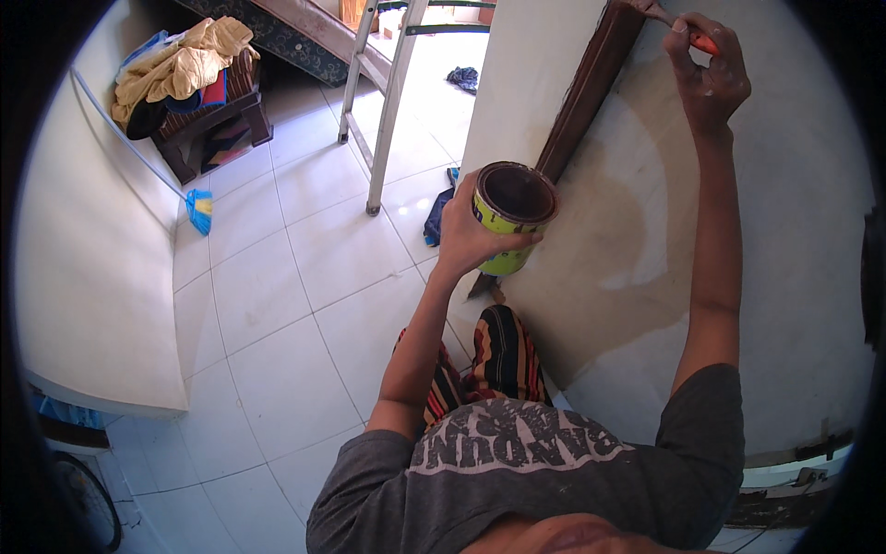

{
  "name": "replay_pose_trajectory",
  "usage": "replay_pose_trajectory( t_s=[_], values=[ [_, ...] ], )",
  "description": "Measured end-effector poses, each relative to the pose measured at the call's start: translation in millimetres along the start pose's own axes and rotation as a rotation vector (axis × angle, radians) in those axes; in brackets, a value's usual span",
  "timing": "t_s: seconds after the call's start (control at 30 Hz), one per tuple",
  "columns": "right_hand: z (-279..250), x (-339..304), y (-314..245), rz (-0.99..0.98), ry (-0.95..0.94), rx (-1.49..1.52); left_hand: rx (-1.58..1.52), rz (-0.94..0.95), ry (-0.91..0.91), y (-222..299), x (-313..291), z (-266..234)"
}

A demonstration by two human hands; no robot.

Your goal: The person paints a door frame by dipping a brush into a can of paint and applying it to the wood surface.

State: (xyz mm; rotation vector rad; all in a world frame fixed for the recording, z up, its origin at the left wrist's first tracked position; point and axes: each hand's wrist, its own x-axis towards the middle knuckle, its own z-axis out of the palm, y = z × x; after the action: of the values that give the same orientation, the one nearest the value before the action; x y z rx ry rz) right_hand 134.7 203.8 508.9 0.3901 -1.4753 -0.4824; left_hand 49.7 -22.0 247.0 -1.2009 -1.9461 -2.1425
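Note:
My left hand [472, 233] is wrapped round a yellow-green paint can [503, 262], held in front of my body with its top off. Dark brown paint shows inside, and brown drips run down the can's rim. Up at the top right, my right hand [712, 78] grips a paintbrush [703, 42] by its orange-red handle. The brush's head reaches toward the upper end of a dark brown wooden door frame [591, 88]; whether the bristles touch the wood I cannot tell.
A metal stepladder [383, 120] stands on the tiled floor beyond the can. Dark blue cloth [437, 218] lies by the frame's foot. At the far left are a wooden cabinet [217, 129] piled with cloths and a blue broom [198, 212] against the wall. A wall [784, 222] rises at my right.

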Motion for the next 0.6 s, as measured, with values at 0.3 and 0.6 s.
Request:
replay_pose_trajectory(
  t_s=[0.3, 0.6],
  values=[
    [2, -6, -16, -0.138, -0.012, 0.005, -0.005, -0.023, -0.006, -2, -7, -3],
    [-12, -34, -37, -0.005, -0.104, 0.177, 0.003, -0.015, -0.023, -2, -9, -2]
  ],
)
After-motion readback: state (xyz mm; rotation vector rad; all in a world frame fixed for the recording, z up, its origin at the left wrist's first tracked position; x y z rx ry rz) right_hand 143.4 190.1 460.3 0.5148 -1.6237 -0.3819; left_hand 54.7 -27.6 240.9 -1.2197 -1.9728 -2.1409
